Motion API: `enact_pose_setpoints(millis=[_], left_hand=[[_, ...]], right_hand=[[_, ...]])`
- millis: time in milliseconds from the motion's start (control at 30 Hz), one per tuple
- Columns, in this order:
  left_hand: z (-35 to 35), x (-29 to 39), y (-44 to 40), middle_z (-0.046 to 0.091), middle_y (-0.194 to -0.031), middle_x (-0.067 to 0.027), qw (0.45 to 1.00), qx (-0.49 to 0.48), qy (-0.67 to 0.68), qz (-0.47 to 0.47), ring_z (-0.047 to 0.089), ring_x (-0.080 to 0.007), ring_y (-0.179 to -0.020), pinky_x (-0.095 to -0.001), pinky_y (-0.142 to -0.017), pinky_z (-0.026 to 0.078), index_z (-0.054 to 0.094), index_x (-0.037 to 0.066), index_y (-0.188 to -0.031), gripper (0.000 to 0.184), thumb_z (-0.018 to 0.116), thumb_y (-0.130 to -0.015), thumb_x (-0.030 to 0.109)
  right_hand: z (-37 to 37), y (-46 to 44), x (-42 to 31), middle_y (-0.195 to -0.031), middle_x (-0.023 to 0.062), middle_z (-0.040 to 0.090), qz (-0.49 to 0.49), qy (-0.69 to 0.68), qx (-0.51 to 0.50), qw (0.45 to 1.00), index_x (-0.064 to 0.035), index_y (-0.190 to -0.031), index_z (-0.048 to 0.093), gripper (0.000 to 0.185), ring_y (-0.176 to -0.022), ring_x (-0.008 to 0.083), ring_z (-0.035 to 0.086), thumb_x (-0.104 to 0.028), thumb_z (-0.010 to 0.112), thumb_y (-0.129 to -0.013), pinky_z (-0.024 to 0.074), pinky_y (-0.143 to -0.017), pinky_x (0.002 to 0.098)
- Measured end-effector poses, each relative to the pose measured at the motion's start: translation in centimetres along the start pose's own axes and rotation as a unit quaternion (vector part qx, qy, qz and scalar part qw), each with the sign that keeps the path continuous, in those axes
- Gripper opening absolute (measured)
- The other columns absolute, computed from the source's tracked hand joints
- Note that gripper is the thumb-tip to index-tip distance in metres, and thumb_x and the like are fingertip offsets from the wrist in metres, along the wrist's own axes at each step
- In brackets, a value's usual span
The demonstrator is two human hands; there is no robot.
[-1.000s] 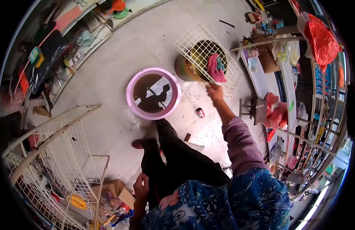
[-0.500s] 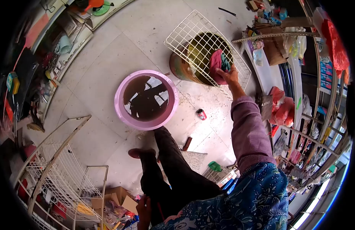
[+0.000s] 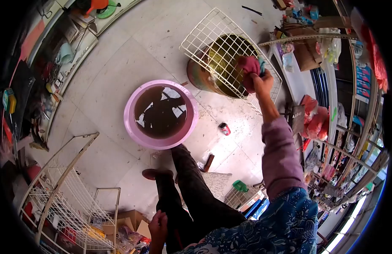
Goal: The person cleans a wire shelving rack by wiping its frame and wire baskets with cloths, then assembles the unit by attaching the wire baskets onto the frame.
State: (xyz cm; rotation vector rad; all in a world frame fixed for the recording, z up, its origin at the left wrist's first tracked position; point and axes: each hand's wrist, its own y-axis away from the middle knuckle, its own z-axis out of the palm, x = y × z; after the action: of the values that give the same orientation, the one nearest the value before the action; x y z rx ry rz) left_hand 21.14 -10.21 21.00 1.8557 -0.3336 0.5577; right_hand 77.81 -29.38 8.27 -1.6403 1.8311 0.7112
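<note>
My right hand (image 3: 264,83) is closed on a bunched maroon and teal cloth (image 3: 249,67). It holds the cloth over the right part of a white wire rack (image 3: 204,31). Beneath the rack stands a round, worn bucket (image 3: 197,73) with a greenish-yellow inside, and the rack lies across its top. Low in view, beside my thigh, my left hand (image 3: 157,224) hangs with its fingers curled in and nothing visible in them. A pink basin (image 3: 130,114) of dark, murky water sits on the floor in front of my feet.
A red can (image 3: 224,128) and a brown block-like piece (image 3: 208,162) lie on the tiled floor. Shelves with goods (image 3: 327,127) line the right side. A wire stand (image 3: 69,186) is at lower left, near a cardboard box (image 3: 134,218). A cluttered counter (image 3: 83,48) runs along the upper left.
My right hand has moved slightly right with the cloth, which looks more bunched and lifted. My left hand has come a little higher into view. The rack has shifted slightly.
</note>
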Motion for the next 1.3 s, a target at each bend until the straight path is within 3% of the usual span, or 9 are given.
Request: enact_pose_setpoints(millis=[233, 333, 433, 533, 600, 667, 800, 1200, 1300], left_hand=[[1.9, 9.6, -6.3, 0.041, -0.130, -0.0142, 0.881, -0.059, 0.470, -0.011, 0.043, -0.0249, -0.118, -0.0363, -0.100, 0.033, 0.023, 0.000, -0.137, 0.075, 0.066, -0.079, 0.021], [3.2, 14.4, -9.5, 0.030, -0.140, -0.0107, 0.752, -0.127, 0.639, 0.096, 0.030, -0.0239, -0.128, -0.0389, -0.103, 0.030, 0.016, 0.005, -0.141, 0.089, 0.071, -0.073, 0.024], [3.1, 15.7, -10.8, 0.044, -0.126, -0.0088, 0.739, -0.083, 0.668, 0.021, 0.042, -0.0235, -0.118, -0.0386, -0.100, 0.034, 0.035, 0.005, -0.130, 0.055, 0.056, -0.080, 0.015], [1.7, 11.9, -11.3, 0.055, -0.112, -0.0131, 0.703, -0.090, 0.701, -0.080, 0.053, -0.0271, -0.106, -0.0390, -0.095, 0.040, 0.046, 0.002, -0.119, 0.043, 0.054, -0.078, 0.012], [0.6, 14.4, -10.6, 0.058, -0.106, -0.0151, 0.703, -0.068, 0.706, -0.055, 0.056, -0.0290, -0.100, -0.0400, -0.094, 0.041, 0.047, -0.001, -0.115, 0.043, 0.054, -0.074, 0.012], [0.0, 13.2, -9.6, 0.057, -0.107, -0.0150, 0.724, -0.065, 0.685, -0.042, 0.055, -0.0288, -0.102, -0.0402, -0.095, 0.041, 0.049, -0.002, -0.113, 0.044, 0.054, -0.071, 0.011], [0.1, 9.6, -7.9, 0.056, -0.112, -0.0159, 0.726, -0.085, 0.673, -0.115, 0.053, -0.0290, -0.108, -0.0408, -0.099, 0.038, 0.048, -0.004, -0.114, 0.045, 0.052, -0.071, 0.008], [0.9, 4.0, -3.6, 0.059, -0.102, -0.0115, 0.720, -0.065, 0.652, -0.228, 0.059, -0.0245, -0.094, -0.0359, -0.086, 0.048, 0.050, -0.001, -0.111, 0.036, 0.053, -0.075, 0.001], [0.4, 4.1, -2.8, 0.060, -0.100, -0.0112, 0.714, -0.050, 0.666, -0.210, 0.060, -0.0249, -0.092, -0.0363, -0.084, 0.049, 0.050, 0.000, -0.110, 0.035, 0.053, -0.075, 0.000]], right_hand=[[-4.7, 15.3, -11.9, -0.100, 0.0190, 0.063, -0.073, -0.065, -0.305, 0.947, 0.0081, -0.110, 0.055, 0.037, -0.099, 0.0257, 0.060, -0.012, 0.031, -0.091, 0.0468, -0.088, 0.0370], [-2.4, 25.4, -13.3, -0.110, 0.0152, 0.055, -0.017, -0.228, -0.488, 0.842, 0.0002, -0.116, 0.054, 0.053, -0.097, 0.0264, 0.057, -0.015, 0.070, -0.068, 0.0447, -0.083, 0.0350], [-1.6, 29.2, -14.8, -0.119, 0.0114, 0.052, -0.141, -0.164, -0.505, 0.836, 0.0001, -0.121, 0.051, 0.056, -0.109, 0.0158, 0.048, -0.015, 0.074, -0.072, 0.0428, -0.087, 0.0296], [-1.3, 27.0, -14.4, -0.108, 0.0059, 0.060, 0.069, -0.197, -0.660, 0.722, -0.0005, -0.122, 0.051, 0.049, -0.091, 0.0104, 0.056, -0.014, 0.069, -0.078, 0.0460, -0.081, 0.0270], [-0.5, 22.6, -12.3, -0.105, 0.0072, 0.062, 0.148, -0.121, -0.532, 0.825, 0.0016, -0.115, 0.056, 0.042, -0.088, 0.0116, 0.058, -0.029, 0.060, -0.086, 0.0503, -0.074, 0.0284], [1.7, 17.6, -7.5, -0.115, 0.0173, 0.054, 0.303, -0.283, -0.312, 0.855, 0.0001, -0.122, 0.045, 0.070, -0.098, 0.0311, 0.057, -0.058, 0.049, -0.083, 0.0513, -0.076, 0.0486], [3.4, 9.3, 0.8, -0.123, 0.0310, 0.038, 0.457, -0.382, -0.120, 0.794, 0.0127, -0.124, 0.023, 0.098, -0.106, 0.0433, 0.049, -0.066, 0.054, -0.074, 0.0474, -0.081, 0.0565], [7.0, 4.2, 4.0, -0.114, 0.0198, 0.049, 0.515, -0.480, 0.127, 0.699, 0.0018, -0.118, 0.039, 0.033, -0.100, 0.0397, 0.052, -0.007, 0.040, -0.086, 0.0518, -0.082, 0.0513], [4.8, 5.9, 2.2, -0.112, 0.0172, 0.052, 0.365, -0.494, 0.070, 0.786, 0.0021, -0.112, 0.047, 0.032, -0.098, 0.0336, 0.055, -0.001, 0.042, -0.081, 0.0530, -0.078, 0.0487]])
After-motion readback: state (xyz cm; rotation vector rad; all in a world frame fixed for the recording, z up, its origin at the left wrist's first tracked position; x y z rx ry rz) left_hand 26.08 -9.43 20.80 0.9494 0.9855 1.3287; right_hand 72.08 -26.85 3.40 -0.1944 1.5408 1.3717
